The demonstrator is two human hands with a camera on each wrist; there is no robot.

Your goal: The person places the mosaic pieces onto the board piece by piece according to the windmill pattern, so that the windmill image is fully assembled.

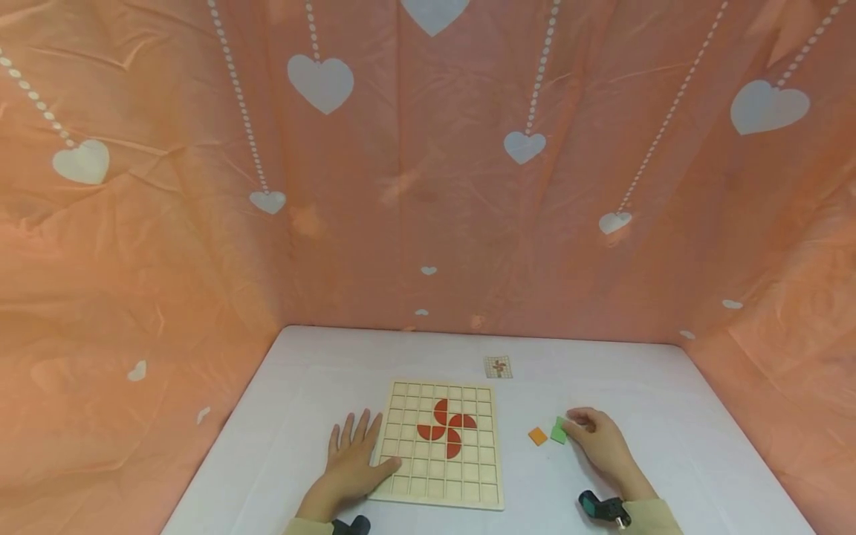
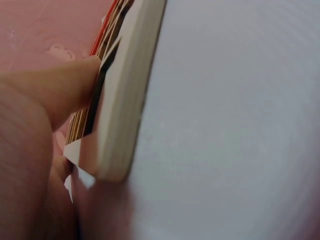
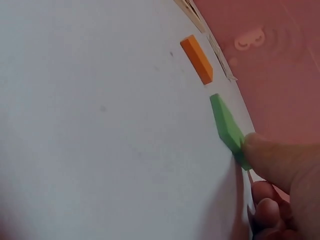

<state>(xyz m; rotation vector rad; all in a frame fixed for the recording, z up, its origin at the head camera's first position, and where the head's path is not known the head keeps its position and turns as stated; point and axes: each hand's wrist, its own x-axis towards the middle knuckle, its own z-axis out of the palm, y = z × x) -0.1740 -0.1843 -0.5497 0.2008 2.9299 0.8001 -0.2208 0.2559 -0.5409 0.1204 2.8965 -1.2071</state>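
Observation:
My left hand (image 1: 351,464) lies with its fingers spread at the left side of a pale wooden grid board (image 1: 471,475). Its thumb rests on the board's edge, and the left wrist view shows the thumb against the board's side (image 2: 125,95) from close up. Four-armed like a pinwheel, several red rounded pieces (image 1: 440,410) sit in the grid's middle. To the right of the board, my right hand (image 1: 605,446) pinches a green tile (image 3: 227,125) by its near end, thumb on top. The curled fingers partly hide that tile. An orange square tile (image 1: 538,436) lies just left of it.
A small card (image 1: 498,367) with a red pinwheel on a grid lies behind the board. The white table (image 1: 321,371) is enclosed by an orange curtain (image 1: 401,186) with white hearts. Dark wrist devices (image 1: 605,509) are strapped on both wrists.

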